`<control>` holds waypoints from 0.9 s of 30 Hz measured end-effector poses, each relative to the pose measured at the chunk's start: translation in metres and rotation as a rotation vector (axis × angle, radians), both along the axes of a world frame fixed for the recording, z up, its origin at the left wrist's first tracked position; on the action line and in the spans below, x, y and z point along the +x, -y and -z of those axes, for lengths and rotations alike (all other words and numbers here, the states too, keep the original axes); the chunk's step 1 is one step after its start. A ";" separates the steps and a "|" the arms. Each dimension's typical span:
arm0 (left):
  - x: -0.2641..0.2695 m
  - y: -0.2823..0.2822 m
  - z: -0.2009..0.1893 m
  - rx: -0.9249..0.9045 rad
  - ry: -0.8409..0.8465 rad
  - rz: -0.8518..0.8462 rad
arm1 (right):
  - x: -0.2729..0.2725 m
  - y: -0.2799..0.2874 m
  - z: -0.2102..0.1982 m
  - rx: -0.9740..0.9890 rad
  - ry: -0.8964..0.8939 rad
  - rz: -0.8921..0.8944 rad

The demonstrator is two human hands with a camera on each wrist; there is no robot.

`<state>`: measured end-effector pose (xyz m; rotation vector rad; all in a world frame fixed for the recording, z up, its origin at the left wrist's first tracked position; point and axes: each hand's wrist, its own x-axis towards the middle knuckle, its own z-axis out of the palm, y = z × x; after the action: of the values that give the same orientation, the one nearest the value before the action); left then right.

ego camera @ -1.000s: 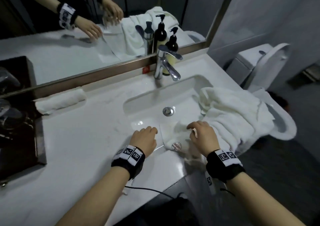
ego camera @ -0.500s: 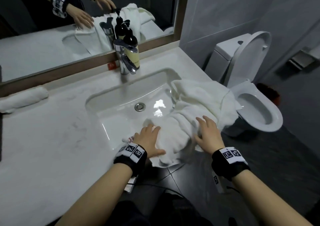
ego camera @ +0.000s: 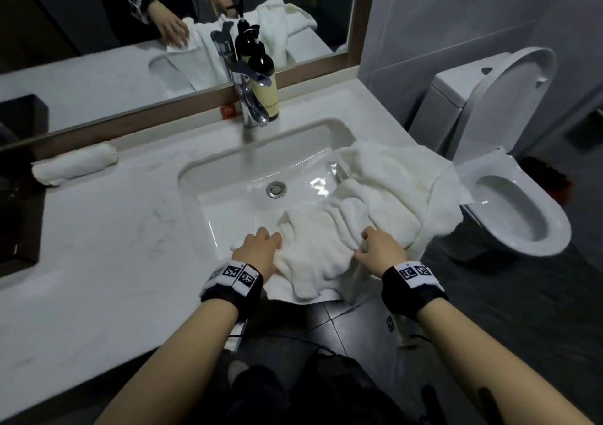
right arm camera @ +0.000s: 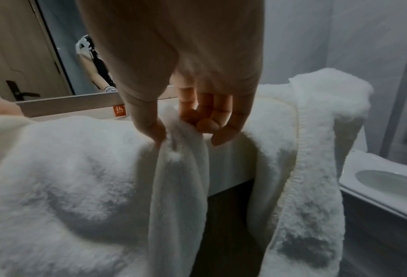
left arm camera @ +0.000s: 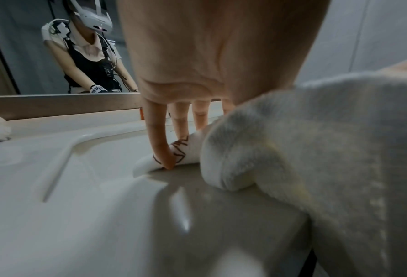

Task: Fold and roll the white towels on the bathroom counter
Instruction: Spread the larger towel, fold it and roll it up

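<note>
Right hand (ego camera: 380,250) pinching a fold of the crumpled white towel (ego camera: 329,245) between thumb and fingers, left hand (ego camera: 259,250) beside it, fingers straight, pressing the towel's labelled corner onto the sink's (ego camera: 228,176) near rim

White towel (ego camera: 329,248) is lying crumpled over sink's front-right corner, its near edge hanging off counter front, a brown-stitched tag at its left end. More white towel (ego camera: 401,180) is bunching up behind it at counter's right end, draping off. Rolled towel (ego camera: 73,165) is lying below mirror, far left.
</note>
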<state>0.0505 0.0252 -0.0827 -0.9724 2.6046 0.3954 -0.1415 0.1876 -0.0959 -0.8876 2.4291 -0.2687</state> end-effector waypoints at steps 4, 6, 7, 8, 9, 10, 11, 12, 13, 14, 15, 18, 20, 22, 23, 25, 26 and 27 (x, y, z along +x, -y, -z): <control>0.005 0.002 -0.004 -0.004 0.018 0.049 | 0.010 0.008 -0.002 -0.134 0.029 -0.061; 0.006 0.008 -0.009 0.038 -0.037 -0.012 | 0.015 0.014 -0.004 -0.253 0.094 -0.032; 0.007 0.012 -0.013 0.053 -0.081 -0.072 | 0.017 0.017 -0.005 -0.294 0.122 -0.007; 0.008 0.018 -0.016 0.067 -0.130 -0.149 | 0.018 0.019 -0.007 -0.322 0.135 0.013; 0.010 0.024 -0.020 0.082 -0.181 -0.242 | 0.019 0.022 -0.009 -0.340 0.136 0.024; 0.013 0.031 -0.023 0.096 -0.230 -0.342 | 0.019 0.024 -0.011 -0.359 0.133 0.028; 0.016 0.037 -0.026 0.112 -0.266 -0.437 | 0.020 0.027 -0.015 -0.386 0.136 0.027; 0.019 0.041 -0.028 0.130 -0.281 -0.512 | 0.022 0.031 -0.019 -0.423 0.153 0.021; 0.023 0.045 -0.030 0.144 -0.280 -0.552 | 0.023 0.035 -0.023 -0.470 0.179 0.010; 0.026 0.049 -0.032 0.151 -0.275 -0.563 | 0.025 0.039 -0.028 -0.519 0.209 -0.007; 0.030 0.052 -0.033 0.150 -0.279 -0.558 | 0.027 0.044 -0.033 -0.561 0.237 -0.030; 0.047 0.063 -0.043 0.132 -0.417 -0.567 | 0.031 0.061 -0.047 -0.625 0.285 -0.121; 0.062 0.074 -0.052 0.071 -0.549 -0.612 | 0.033 0.072 -0.056 -0.679 0.289 -0.152; 0.081 0.086 -0.061 -0.025 -0.649 -0.662 | 0.036 0.084 -0.065 -0.752 0.276 -0.160; 0.092 0.092 -0.066 -0.074 -0.680 -0.691 | 0.040 0.091 -0.069 -0.782 0.276 -0.166; 0.117 0.100 -0.072 -0.170 -0.712 -0.769 | 0.049 0.105 -0.074 -0.835 0.304 -0.197; 0.132 0.103 -0.074 -0.216 -0.722 -0.821 | 0.056 0.111 -0.075 -0.855 0.318 -0.228; 0.147 0.105 -0.076 -0.259 -0.732 -0.881 | 0.064 0.117 -0.076 -0.868 0.331 -0.266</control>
<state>0.1979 -0.0803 -0.0066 -2.4547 2.6744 0.7348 -0.0773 0.0705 -0.0194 -1.3635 1.8221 -1.3087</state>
